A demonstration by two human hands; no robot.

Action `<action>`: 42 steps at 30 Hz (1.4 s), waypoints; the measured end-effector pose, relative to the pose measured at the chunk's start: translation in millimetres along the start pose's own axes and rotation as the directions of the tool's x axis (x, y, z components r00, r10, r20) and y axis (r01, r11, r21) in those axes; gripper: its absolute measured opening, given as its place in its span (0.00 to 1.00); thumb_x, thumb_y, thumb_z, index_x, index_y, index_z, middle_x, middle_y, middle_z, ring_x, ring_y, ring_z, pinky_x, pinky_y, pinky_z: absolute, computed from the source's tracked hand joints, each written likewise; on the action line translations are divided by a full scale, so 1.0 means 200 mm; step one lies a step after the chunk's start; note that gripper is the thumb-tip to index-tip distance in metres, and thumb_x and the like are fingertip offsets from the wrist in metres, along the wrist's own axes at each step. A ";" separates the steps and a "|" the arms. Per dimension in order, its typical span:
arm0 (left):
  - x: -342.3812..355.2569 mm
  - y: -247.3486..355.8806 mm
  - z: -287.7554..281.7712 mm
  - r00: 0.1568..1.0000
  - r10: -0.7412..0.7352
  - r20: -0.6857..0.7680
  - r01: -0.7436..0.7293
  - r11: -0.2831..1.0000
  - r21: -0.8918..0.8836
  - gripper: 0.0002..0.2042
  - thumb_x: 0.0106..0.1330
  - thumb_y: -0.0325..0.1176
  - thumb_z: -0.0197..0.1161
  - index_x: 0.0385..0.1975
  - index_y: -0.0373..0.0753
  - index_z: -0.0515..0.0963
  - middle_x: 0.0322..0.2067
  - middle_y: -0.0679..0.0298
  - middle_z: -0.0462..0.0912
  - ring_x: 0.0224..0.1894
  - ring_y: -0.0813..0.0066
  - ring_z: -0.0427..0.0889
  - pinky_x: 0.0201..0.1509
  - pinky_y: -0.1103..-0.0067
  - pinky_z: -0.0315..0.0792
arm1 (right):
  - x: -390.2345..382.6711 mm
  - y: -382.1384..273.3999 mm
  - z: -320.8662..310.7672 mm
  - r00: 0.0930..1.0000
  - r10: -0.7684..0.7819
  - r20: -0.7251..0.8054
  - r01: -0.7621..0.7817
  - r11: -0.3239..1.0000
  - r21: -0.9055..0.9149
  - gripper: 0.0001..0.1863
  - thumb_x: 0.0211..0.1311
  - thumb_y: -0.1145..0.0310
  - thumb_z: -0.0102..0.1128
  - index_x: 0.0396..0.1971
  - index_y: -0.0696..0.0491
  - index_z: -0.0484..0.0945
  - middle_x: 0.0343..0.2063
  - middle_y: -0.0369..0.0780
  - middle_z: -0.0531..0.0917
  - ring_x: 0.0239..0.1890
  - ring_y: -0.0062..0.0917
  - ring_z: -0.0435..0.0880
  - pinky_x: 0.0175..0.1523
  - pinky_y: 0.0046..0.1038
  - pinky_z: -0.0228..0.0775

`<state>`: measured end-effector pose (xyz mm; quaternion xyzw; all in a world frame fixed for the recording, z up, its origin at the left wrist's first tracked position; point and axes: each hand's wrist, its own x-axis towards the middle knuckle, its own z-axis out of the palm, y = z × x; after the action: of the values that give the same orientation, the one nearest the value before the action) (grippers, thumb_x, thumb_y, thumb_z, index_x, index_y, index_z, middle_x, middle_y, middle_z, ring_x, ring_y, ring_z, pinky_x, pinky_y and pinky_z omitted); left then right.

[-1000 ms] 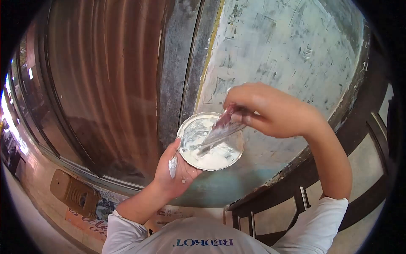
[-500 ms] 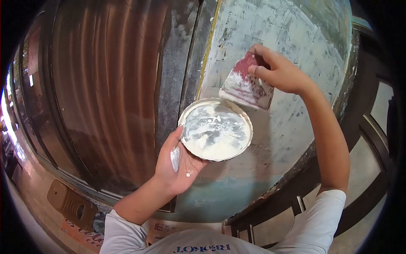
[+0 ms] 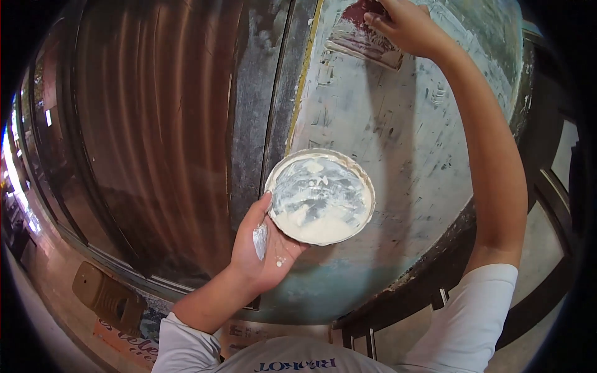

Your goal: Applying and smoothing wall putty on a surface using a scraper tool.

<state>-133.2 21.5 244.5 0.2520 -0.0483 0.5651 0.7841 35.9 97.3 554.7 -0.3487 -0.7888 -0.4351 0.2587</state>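
Observation:
My left hand (image 3: 264,248) is closed on the rim of a round, shallow lid (image 3: 368,217) that carries white putty (image 3: 333,229), thickest along its near side. White smears mark the palm and thumb base. Up near the top edge, my right hand (image 3: 404,28) grips a dark red, flat putty spreader (image 3: 364,31) coated with white along its lower part. The spreader lies against the wall (image 3: 379,130), whose pale surface bears streaky, patchy white putty. Part of the spreader's top is hidden by my fingers and the picture's edge.
Left of the wall runs a dark wooden frame (image 3: 254,118) beside a brown, glossy curtain-like panel (image 3: 155,124). A brown plastic stool (image 3: 109,298) stands at lower left. Dark wooden framework (image 3: 553,186) with pale panels is on the right.
My right hand has moved up the wall with the spreader, away from the lid. My left hand and the lid have shifted slightly lower and to the right.

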 end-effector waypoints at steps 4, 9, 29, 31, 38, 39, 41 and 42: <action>-0.05 0.00 -0.06 0.999 0.025 -0.033 -0.025 1.000 0.001 0.27 0.72 0.45 0.45 0.66 0.37 0.56 0.64 0.55 0.64 0.66 0.60 0.64 0.70 0.63 0.57 | 0.02 -0.04 -0.09 0.998 0.055 0.006 -0.055 0.998 -0.019 0.16 0.61 0.67 0.55 0.46 0.58 0.69 0.37 0.53 0.80 0.43 0.45 0.79 0.47 0.39 0.69; -0.06 -0.01 -0.10 0.996 0.040 -0.081 -0.043 0.998 -0.037 0.25 0.73 0.42 0.42 0.65 0.34 0.58 0.63 0.53 0.65 0.66 0.57 0.63 0.70 0.61 0.56 | 0.00 0.11 0.03 0.793 -0.530 -0.300 0.583 0.520 0.624 0.14 0.62 0.67 0.54 0.45 0.58 0.70 0.36 0.53 0.81 0.43 0.44 0.80 0.47 0.38 0.70; -0.06 -0.05 -0.19 0.999 0.023 -0.036 -0.021 0.998 0.060 0.28 0.72 0.45 0.42 0.67 0.36 0.54 0.64 0.55 0.64 0.66 0.59 0.64 0.69 0.64 0.58 | -0.35 -0.17 0.42 0.733 -0.502 -0.458 0.297 0.843 -0.448 0.08 0.42 0.71 0.63 0.20 0.47 0.71 0.20 0.30 0.75 0.29 0.24 0.76 0.36 0.29 0.68; -0.06 -0.05 -0.20 0.999 0.025 -0.043 -0.022 0.998 0.063 0.28 0.72 0.45 0.42 0.67 0.36 0.53 0.64 0.55 0.64 0.66 0.60 0.64 0.69 0.64 0.58 | -0.35 -0.17 0.46 0.748 -0.481 -0.458 0.331 0.868 -0.371 0.08 0.41 0.72 0.63 0.19 0.49 0.71 0.19 0.32 0.75 0.28 0.25 0.76 0.37 0.28 0.70; -0.08 -0.03 -0.19 0.992 0.059 -0.112 -0.057 0.998 0.018 0.26 0.73 0.43 0.41 0.67 0.35 0.55 0.65 0.54 0.64 0.67 0.59 0.63 0.71 0.62 0.56 | -0.38 -0.19 0.46 0.870 -0.386 -0.306 0.301 0.908 -0.291 0.16 0.33 0.74 0.71 0.26 0.50 0.75 0.23 0.33 0.78 0.31 0.26 0.76 0.36 0.28 0.71; -0.08 -0.03 -0.19 0.992 0.058 -0.109 -0.055 0.998 0.024 0.26 0.73 0.43 0.41 0.66 0.35 0.55 0.64 0.54 0.64 0.66 0.59 0.64 0.71 0.62 0.56 | -0.38 -0.19 0.47 0.863 -0.399 -0.311 0.313 0.904 -0.292 0.15 0.34 0.74 0.71 0.25 0.50 0.75 0.23 0.33 0.77 0.30 0.26 0.75 0.35 0.28 0.71; -0.09 -0.02 -0.19 0.993 0.053 -0.106 -0.050 0.998 0.029 0.26 0.73 0.43 0.42 0.66 0.35 0.56 0.64 0.54 0.64 0.66 0.59 0.64 0.70 0.62 0.56 | -0.38 -0.19 0.47 0.856 -0.410 -0.314 0.323 0.900 -0.293 0.15 0.34 0.73 0.70 0.25 0.50 0.74 0.22 0.33 0.76 0.28 0.26 0.75 0.33 0.28 0.71; -0.09 -0.03 -0.19 0.992 0.062 -0.111 -0.061 0.998 0.016 0.26 0.73 0.43 0.42 0.66 0.35 0.56 0.64 0.54 0.65 0.66 0.59 0.64 0.70 0.63 0.56 | -0.38 -0.19 0.48 0.841 -0.427 -0.333 0.330 0.892 -0.309 0.11 0.37 0.73 0.67 0.21 0.49 0.71 0.20 0.32 0.74 0.27 0.24 0.74 0.32 0.26 0.71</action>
<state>-143.1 21.3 203.3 0.2234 -0.0085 0.6026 0.7661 44.4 141.1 434.0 -0.1192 -0.7156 -0.6306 0.2757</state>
